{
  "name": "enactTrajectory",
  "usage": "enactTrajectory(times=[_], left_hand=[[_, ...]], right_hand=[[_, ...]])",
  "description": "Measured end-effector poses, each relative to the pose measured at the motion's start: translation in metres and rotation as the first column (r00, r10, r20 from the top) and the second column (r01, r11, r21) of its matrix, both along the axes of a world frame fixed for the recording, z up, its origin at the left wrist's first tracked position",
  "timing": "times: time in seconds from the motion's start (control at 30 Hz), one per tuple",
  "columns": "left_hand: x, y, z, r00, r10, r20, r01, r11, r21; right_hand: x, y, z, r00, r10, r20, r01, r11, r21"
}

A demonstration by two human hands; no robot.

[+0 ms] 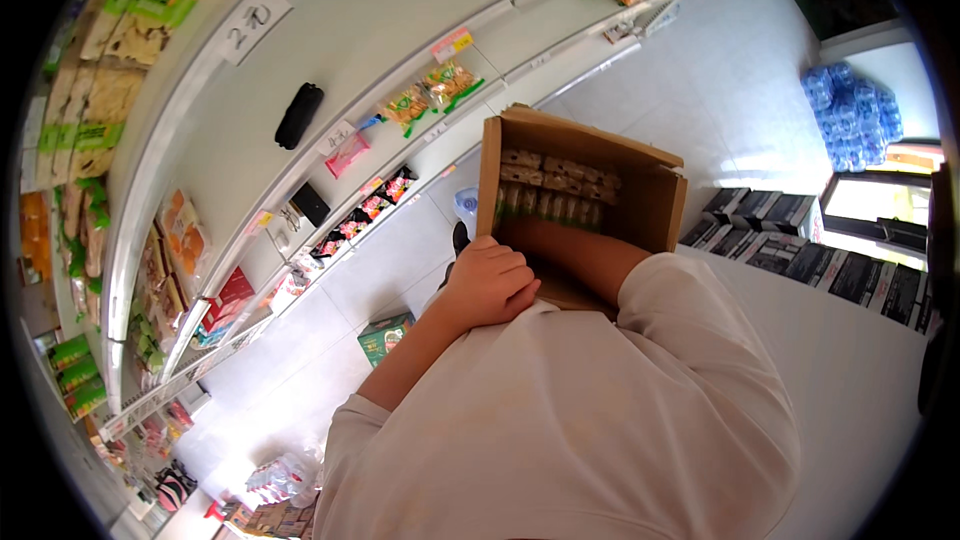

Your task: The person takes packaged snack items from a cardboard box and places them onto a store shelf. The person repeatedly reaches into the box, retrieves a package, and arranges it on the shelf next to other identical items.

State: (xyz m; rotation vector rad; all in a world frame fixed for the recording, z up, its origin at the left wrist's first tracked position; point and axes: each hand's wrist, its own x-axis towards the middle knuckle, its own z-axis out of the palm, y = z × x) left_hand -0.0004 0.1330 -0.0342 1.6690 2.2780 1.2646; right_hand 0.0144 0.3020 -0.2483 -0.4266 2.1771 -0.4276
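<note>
An open cardboard box [643,202] is held tilted against my front, its mouth towards me. Curled over its near left edge is my left hand [491,281], gripping the cardboard. My right forearm [577,244] reaches inside the box; the hand at its end is lost in shadow, so what it touches cannot be told. Rows of small clear-wrapped packs [559,176] of a brownish food line the far inner side of the box. Lower packs [555,202] with some green on the wrap sit close above my right forearm.
Tiered white shelves [390,22] on the left hold snack bags [431,94], a black pouch [300,116] and a dark box [310,204]. A green carton [385,337] rests on the tiled floor. On the right are a white surface [817,360], black boxes [810,262] and bottled-water packs [855,120].
</note>
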Motion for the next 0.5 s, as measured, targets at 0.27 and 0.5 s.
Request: enactTrajectory(times=[0.27,0.5], left_hand=[[-0.005,-0.001,0.005,1.0,-0.017,-0.02,0.017,1.0,0.013],[-0.015,-0.007,0.016,0.974,-0.121,0.191,0.09,0.983,0.163]], right_hand=[[-0.047,0.034,0.211,0.94,-0.186,-0.286,0.186,0.982,-0.027],[-0.014,0.076,0.243,0.253,-0.408,-0.877,0.397,0.871,-0.291]])
